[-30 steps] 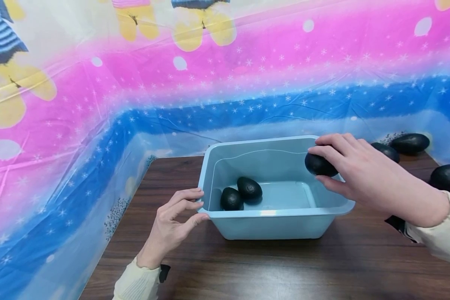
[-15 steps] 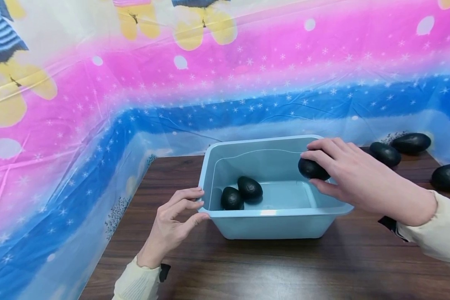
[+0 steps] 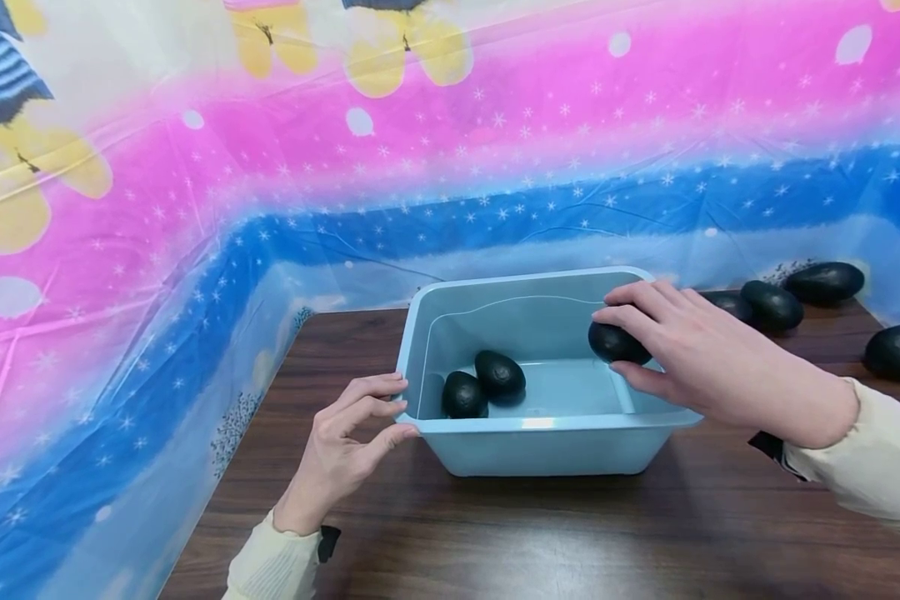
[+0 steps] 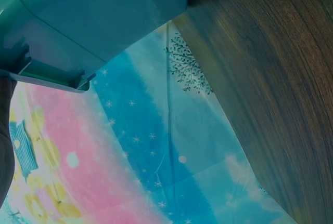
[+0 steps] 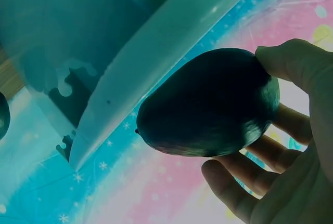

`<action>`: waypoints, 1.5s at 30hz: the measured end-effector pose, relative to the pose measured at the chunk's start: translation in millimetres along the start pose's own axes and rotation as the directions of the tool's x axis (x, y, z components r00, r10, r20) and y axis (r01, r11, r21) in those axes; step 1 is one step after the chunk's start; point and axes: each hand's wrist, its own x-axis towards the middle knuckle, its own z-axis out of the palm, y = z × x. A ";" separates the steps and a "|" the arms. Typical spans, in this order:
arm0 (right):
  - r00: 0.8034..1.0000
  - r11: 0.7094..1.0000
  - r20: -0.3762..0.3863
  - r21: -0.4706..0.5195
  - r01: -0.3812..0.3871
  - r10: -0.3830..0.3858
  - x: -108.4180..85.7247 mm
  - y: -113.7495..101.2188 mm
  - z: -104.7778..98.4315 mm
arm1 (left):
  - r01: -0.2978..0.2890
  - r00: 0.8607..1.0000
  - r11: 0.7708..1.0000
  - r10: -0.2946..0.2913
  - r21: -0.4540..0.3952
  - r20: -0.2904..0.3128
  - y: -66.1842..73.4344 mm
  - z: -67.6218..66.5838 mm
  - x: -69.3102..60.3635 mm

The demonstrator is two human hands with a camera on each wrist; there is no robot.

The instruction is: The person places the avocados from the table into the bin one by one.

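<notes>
Cloth [image 3: 450, 221] behind, avocado [image 3: 612, 343] in right hand [image 3: 727, 358]

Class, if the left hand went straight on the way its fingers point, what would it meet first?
The tub: the left hand touches its rim. Past that, the leftmost avocado inside probably comes next, though depth is unclear.

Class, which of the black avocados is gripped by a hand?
The avocado in the right hand; two others lie in the bin, the rest on the table.
</notes>
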 end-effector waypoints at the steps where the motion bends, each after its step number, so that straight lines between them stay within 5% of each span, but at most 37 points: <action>1: 1.000 1.000 0.003 0.002 0.001 -0.001 0.1 0.4 0.6 | 0.001 1.000 1.000 -0.001 0.001 0.001 0.0 0.0 0.3; 20: 1.000 1.000 -0.012 0.024 -0.013 0.013 -2.5 2.6 -1.2 | -0.005 1.000 1.000 0.005 0.006 0.000 -1.2 0.5 -0.5; 32: 0.987 1.000 -0.163 -0.017 -0.012 0.009 -13.1 18.7 -16.1 | -0.004 1.000 1.000 0.004 0.006 0.001 -3.2 1.2 -2.4; 38: 0.976 0.985 -0.155 -0.055 -0.164 0.154 -31.0 41.7 -27.3 | -0.013 1.000 1.000 0.013 0.000 -0.008 -3.8 1.4 -2.3; 45: 0.925 0.924 -0.129 -0.100 -0.370 0.356 -59.6 71.4 -28.3 | -0.013 1.000 1.000 0.013 -0.002 -0.007 -3.7 1.6 -1.8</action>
